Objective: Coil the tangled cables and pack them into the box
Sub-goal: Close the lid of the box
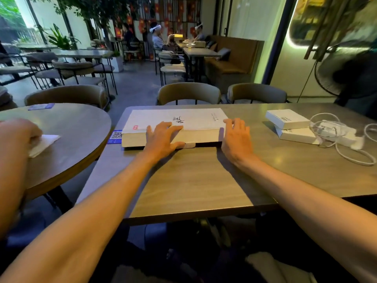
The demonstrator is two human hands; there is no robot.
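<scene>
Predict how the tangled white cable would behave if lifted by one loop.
Probably floppy: the white cable lies in loose, uneven loops. Likely to snag, since loops drape over the small white boxes. Seems light, being thin.

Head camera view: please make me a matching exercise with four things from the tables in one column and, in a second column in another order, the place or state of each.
Things
1. large white box
2. white cables
3. blue QR card
4. white napkin

Places or states
A. on the round table at the left
B. tangled, lying over the small boxes at the right
C. closed, with the left hand and the right hand on it
D. flat beside the left end of the large box

Pairs: 1-C, 2-B, 3-D, 4-A
</scene>
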